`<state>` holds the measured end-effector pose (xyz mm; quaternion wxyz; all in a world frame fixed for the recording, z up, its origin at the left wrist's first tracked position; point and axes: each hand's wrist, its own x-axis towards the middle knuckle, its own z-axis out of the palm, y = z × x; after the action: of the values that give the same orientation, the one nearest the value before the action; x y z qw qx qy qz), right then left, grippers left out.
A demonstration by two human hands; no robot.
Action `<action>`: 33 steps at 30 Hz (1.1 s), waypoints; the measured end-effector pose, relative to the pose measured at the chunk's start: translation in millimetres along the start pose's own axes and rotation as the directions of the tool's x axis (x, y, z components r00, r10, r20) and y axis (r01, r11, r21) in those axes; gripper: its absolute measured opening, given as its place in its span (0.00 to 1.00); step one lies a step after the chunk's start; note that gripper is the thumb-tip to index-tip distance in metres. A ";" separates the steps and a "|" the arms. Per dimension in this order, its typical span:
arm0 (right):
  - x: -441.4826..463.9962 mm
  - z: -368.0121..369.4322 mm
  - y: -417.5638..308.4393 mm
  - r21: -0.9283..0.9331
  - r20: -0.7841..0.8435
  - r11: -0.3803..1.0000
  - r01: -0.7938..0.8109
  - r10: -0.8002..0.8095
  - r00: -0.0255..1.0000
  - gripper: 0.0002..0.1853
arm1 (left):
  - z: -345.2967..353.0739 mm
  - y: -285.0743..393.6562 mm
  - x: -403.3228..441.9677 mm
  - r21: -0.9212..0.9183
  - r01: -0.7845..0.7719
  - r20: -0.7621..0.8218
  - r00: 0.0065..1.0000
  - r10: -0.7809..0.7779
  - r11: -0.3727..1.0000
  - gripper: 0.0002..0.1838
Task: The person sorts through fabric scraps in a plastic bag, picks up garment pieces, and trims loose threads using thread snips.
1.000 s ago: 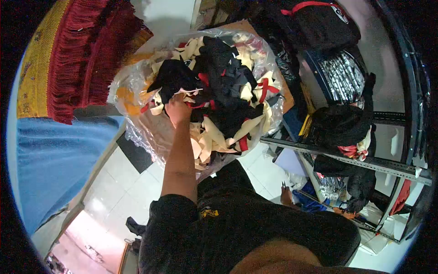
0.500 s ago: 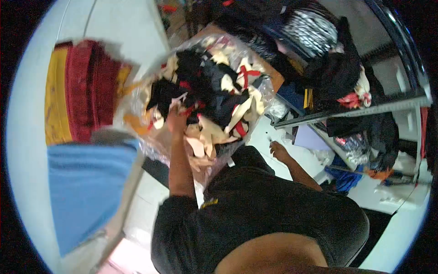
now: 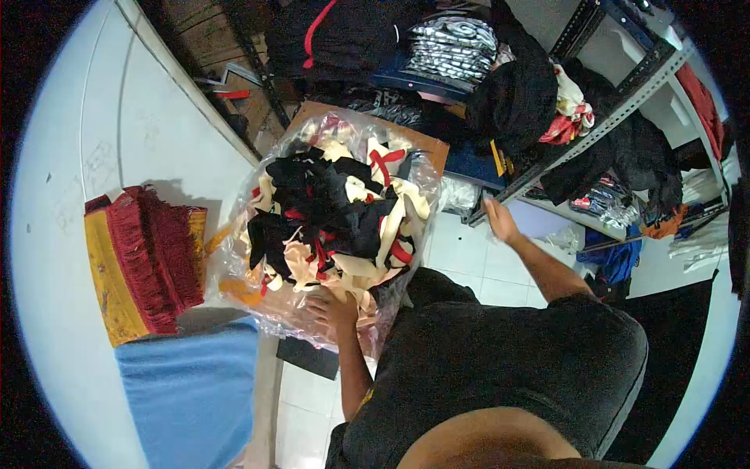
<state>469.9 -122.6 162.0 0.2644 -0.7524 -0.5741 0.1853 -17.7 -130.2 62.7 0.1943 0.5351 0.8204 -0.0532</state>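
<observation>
Fabric scraps point(image 3: 336, 207), black, cream, peach and red, lie heaped in a clear plastic bag point(image 3: 426, 184). My left hand point(image 3: 333, 308) rests with spread fingers at the near edge of the heap, on peach scraps, and grips nothing. Out to the right, my right hand point(image 3: 500, 220) is raised beside the metal shelf post, over the tiled floor. Its fingers look pressed together, and a small thing seems to stick up from them, too small to name.
A metal shelf frame point(image 3: 582, 129) with black clothes and folded packets point(image 3: 453, 47) stands at the right and back. Maroon fringed cloth point(image 3: 148, 262) and a blue towel point(image 3: 195, 391) hang at left. Brown cardboard point(image 3: 312, 112) lies behind the bag.
My left hand has let go of the scraps and drawn back to the near edge, its fingers spreading. My right hand has come up and forward towards the shelf post. The view has turned.
</observation>
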 end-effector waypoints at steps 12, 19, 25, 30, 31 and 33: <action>301.7 -225.8 -143.0 -0.369 -0.584 0.890 0.267 -0.445 0.679 0.20 | 23.8 -16.3 32.7 0.160 -0.148 -0.074 0.984 0.161 0.976 0.50; 376.0 -185.4 -85.2 -0.536 -0.539 0.830 -0.154 -0.196 0.819 0.31 | 0.4 -5.5 53.1 0.240 -0.227 -0.114 0.959 0.260 0.944 0.53; 365.0 -181.9 -101.0 -0.570 -0.533 0.794 -0.209 -0.164 0.830 0.29 | -2.3 20.9 50.9 0.489 0.020 -0.095 0.995 0.031 0.872 0.58; 377.0 -167.0 -82.4 -0.577 -0.651 0.797 -0.178 -0.317 0.690 0.24 | -0.4 23.6 50.6 0.562 -0.011 -0.066 0.996 0.058 0.827 0.58; 377.3 -166.5 -83.6 -0.576 -0.643 0.800 -0.169 -0.315 0.698 0.24 | 1.9 22.8 51.4 0.566 -0.002 -0.063 0.997 0.046 0.824 0.58; 378.0 -163.7 -81.5 -0.570 -0.670 0.806 -0.163 -0.340 0.660 0.23 | -6.6 32.9 53.3 0.622 0.022 -0.022 1.000 -0.010 0.783 0.57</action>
<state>605.7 227.1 350.6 0.2399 -0.7727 -0.4799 -0.3393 -8.6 -68.6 52.7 -0.0005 0.5628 0.7632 -0.3175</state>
